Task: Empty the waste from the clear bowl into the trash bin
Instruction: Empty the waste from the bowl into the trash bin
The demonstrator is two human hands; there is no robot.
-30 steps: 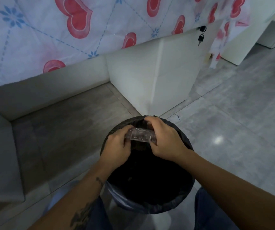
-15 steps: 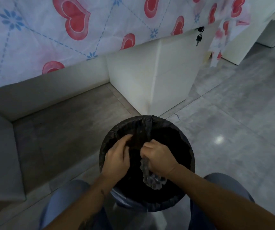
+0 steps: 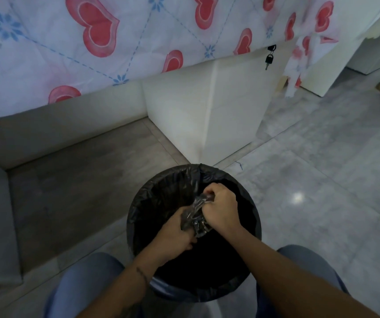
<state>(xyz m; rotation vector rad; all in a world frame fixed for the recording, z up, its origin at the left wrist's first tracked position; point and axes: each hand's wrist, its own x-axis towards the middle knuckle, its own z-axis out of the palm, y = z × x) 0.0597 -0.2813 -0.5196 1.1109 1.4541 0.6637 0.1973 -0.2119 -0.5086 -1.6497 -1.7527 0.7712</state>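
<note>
The trash bin is round, lined with a black bag, and stands on the floor between my knees. Both my hands are over its opening. My right hand is clenched on the top of a clear, crumpled plastic piece, which seems to be the clear bowl. My left hand grips its lower part from the left. The piece is tilted and sits just inside the rim. I cannot make out any waste in it, and the inside of the bin is too dark to see.
A white cabinet corner stands just beyond the bin, with a small padlock and key hanging near its top. A cloth with red hearts drapes above. Grey tiled floor lies to the right. My jeans-clad knees flank the bin.
The hands came back from the bin's far rim to its middle. The clear piece went from stretched flat between them, to dangling from the right hand, to gripped by both.
</note>
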